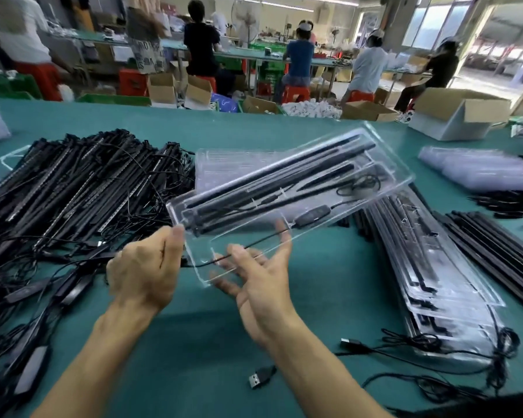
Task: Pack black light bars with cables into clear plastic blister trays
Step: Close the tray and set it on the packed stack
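Blister tray [248, 233], clear plastic, is held tilted in the air above the green worktop [344, 297], its far end higher and to the right. Contents: black light bars [269, 176] lying lengthwise in the moulded channels, an inline controller [313, 213] near the tray's lower edge, and a thin cable [254, 244] crossing the near compartment.

Left hand [145, 273]: back toward the camera, fingers curled, thumb tip on the rim, pinching the tray's near left corner.

Right hand [254, 285]: palm up, fingers straight and spread beneath the tray's near end, seen through the plastic.

Left of the hands lies a heap of loose bars [73, 188] with tangled leads. To the right lies a row of filled trays [429, 267]. A USB plug [258, 381] rests on the worktop between the forearms.
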Tool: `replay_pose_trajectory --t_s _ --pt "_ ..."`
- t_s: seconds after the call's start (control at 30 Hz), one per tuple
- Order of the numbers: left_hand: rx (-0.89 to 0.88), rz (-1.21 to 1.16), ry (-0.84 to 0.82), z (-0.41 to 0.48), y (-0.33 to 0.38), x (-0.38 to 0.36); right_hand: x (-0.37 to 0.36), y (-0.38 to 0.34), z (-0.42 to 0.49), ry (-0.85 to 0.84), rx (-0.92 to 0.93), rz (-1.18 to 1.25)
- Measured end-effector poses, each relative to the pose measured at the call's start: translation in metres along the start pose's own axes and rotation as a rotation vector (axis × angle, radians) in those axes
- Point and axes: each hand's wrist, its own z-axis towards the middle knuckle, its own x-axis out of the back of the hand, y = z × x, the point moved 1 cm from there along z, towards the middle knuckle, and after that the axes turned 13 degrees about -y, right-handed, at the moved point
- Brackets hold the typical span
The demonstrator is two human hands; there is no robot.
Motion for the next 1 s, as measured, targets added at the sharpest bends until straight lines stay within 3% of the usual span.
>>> replay_pose_trajectory --t_s 0.1,0.17,0.33,0.4,0.6,0.8,1.0 --pt "-0.325 -0.017 -0.139 0.007 0.011 -0.008 0.01 -0.037 0.018 0.055 0.09 -0.12" --pt "-0.486 0.088 -0.149 0.009 0.018 -0.017 0.022 -0.068 0.028 0.139 0.155 -0.236" --pt "-0.481 0.07 -0.32 -0.003 0.026 -0.045 0.08 -0.169 0.025 0.35 0.453 -0.513" --pt "-0.475 0.089 -0.315 -0.008 0.026 -0.057 0.112 -0.206 0.011 0.482 0.474 -0.56" --pt "-0.254 0.073 -0.405 -0.022 0.015 -0.088 0.204 -0.245 -0.036 0.64 0.085 -0.705" --pt "-0.158 0.024 -0.398 -0.019 0.006 -0.092 0.239 -0.214 -0.051 0.813 -0.15 -1.266" --pt "-0.041 -0.03 -0.349 -0.017 0.002 -0.086 0.215 -0.205 -0.042 0.986 -0.424 -1.73"
